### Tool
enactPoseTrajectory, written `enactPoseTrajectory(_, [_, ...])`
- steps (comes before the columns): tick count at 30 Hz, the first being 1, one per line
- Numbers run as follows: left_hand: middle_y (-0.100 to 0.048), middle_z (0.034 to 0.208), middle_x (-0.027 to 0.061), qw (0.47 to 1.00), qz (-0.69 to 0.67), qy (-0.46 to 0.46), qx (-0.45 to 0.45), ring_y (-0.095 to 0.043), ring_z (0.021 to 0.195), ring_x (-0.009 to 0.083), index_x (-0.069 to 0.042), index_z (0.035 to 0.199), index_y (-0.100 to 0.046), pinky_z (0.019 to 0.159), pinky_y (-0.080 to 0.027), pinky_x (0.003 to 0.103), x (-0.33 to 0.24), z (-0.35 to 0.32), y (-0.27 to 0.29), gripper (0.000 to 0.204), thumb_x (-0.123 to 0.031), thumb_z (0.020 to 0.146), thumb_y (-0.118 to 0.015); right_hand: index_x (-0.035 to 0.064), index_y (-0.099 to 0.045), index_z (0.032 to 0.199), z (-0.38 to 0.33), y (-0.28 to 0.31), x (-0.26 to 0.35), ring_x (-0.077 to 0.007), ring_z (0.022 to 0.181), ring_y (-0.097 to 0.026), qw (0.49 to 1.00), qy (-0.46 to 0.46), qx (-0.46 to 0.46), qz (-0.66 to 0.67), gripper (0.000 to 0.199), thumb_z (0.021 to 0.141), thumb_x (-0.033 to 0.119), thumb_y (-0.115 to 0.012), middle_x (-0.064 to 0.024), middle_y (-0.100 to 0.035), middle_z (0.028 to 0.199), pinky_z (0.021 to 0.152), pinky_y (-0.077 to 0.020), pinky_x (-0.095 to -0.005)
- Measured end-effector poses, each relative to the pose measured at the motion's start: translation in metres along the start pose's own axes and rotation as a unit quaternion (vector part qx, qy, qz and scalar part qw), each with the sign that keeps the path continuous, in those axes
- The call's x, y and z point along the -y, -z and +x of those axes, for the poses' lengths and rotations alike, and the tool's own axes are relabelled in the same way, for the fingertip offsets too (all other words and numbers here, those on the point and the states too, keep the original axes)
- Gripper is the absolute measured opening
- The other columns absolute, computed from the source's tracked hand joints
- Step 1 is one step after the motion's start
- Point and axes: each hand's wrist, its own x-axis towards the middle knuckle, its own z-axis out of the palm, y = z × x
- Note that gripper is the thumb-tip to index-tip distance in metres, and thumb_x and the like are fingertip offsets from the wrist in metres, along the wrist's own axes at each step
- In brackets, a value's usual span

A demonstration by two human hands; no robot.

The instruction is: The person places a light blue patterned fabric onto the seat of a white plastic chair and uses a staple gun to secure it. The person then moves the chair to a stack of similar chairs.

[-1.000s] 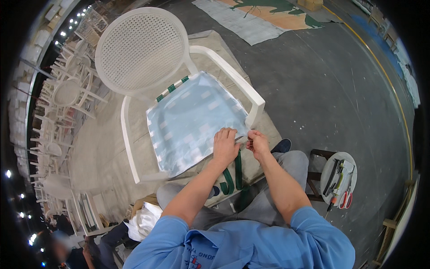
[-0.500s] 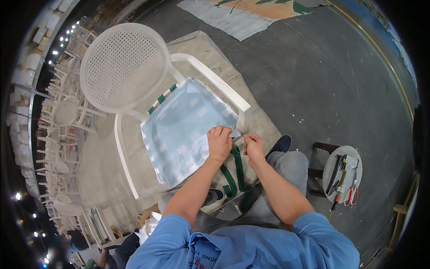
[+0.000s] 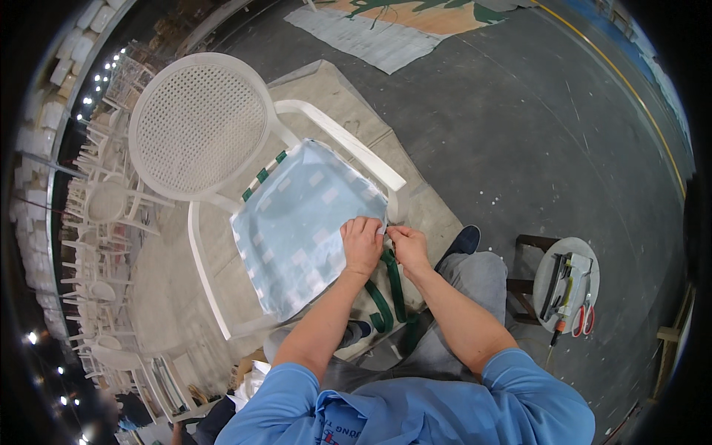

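Observation:
A white armchair [image 3: 374, 159] with a round woven back [image 3: 200, 126] stands before me, its seat under a pale blue sheet [image 3: 304, 222] with white patches. My left hand [image 3: 363, 246] lies at the sheet's near right corner, fingers curled over the edge and closed on it. Just beside it, my right hand [image 3: 409, 248] is closed in a pinch; what its fingertips hold is too small to make out. A bit of white shows between the two hands. Dark green straps [image 3: 394, 285] hang below that corner, and short green strap ends [image 3: 262, 175] show along the seat's back edge.
At my right, a round-topped stool [image 3: 550, 259] carries a staple gun-like tool [image 3: 567, 293] and red-handled scissors [image 3: 584, 319]. Cardboard [image 3: 167, 274] lies under the chair. Many white chair frames [image 3: 104, 200] stand at far left; a painted sheet [image 3: 393, 44] lies ahead.
My right hand has come left, closer to my left hand at the corner. The left hand keeps its hold on the sheet's edge. The whole view has shifted slightly.

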Motion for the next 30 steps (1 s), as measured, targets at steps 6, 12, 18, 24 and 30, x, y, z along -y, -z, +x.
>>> enactPoseTrajectory(6, [-0.059,0.088,0.0058,1.0,0.004,0.017,0.006,-0.054,0.089,0.029,-0.013,0.088,-0.063,0.085,-0.038,0.041,-0.002,-0.004,-0.002,0.017,-0.007,0.072,-0.068,-0.0003,-0.071,0.095,0.004,0.0,-0.001,-0.0088,0.047,-0.043,0.998,-0.058,0.001,0.033,0.023,0.091,0.022,-0.066,0.0015,-0.055,0.064,0.04,-0.03,-0.0277])
enactPoseTrajectory(12, [-0.062,0.09,0.005,0.999,0.0,0.038,-0.004,-0.055,0.09,0.0281,-0.013,0.091,-0.067,0.086,-0.038,0.041,-0.007,-0.017,-0.004,0.015,-0.011,0.077,-0.069,0.0048,-0.067,0.089,0.006,-0.003,0.001,-0.01,0.044,-0.038,0.984,-0.126,0.025,0.123,0.019,0.089,0.023,-0.07,0.0028,-0.05,0.063,0.041,-0.0284,-0.0301])
enactPoseTrajectory(18, [-0.064,0.088,0.0049,0.998,-0.016,0.056,-0.014,-0.057,0.088,0.0268,-0.012,0.089,-0.068,0.083,-0.039,0.04,-0.01,-0.036,0.001,0.012,-0.012,0.078,-0.069,0.0078,-0.061,0.088,0.012,-0.006,-0.002,-0.01,0.044,-0.034,0.971,-0.165,0.016,0.175,0.014,0.088,0.018,-0.07,0.0032,-0.045,0.063,0.043,-0.0271,-0.0299])
enactPoseTrajectory(24, [-0.06,0.07,-0.0006,0.845,-0.297,0.443,0.033,-0.054,0.059,0.0145,-0.01,0.087,-0.068,0.056,-0.041,0.033,-0.03,-0.054,0.005,0.02,-0.029,0.086,-0.071,0.0072,-0.06,0.093,0.019,-0.004,-0.011,-0.0088,0.044,-0.033,0.963,-0.167,0.011,0.209,0.01,0.088,0.013,-0.066,0.0042,-0.042,0.062,0.042,-0.0262,-0.0293])
enactPoseTrajectory(30, [-0.053,0.059,-0.0051,0.474,-0.546,0.684,0.096,-0.048,0.051,0.0118,-0.012,0.088,-0.066,0.049,-0.036,0.029,-0.017,-0.037,0.003,0.043,-0.055,0.088,-0.065,0.0097,-0.057,0.091,0.015,-0.006,-0.012,-0.0077,0.043,-0.031,0.961,-0.169,0.045,0.213,0.007,0.091,0.015,-0.062,0.0046,-0.04,0.059,0.04,-0.0228,-0.0268])
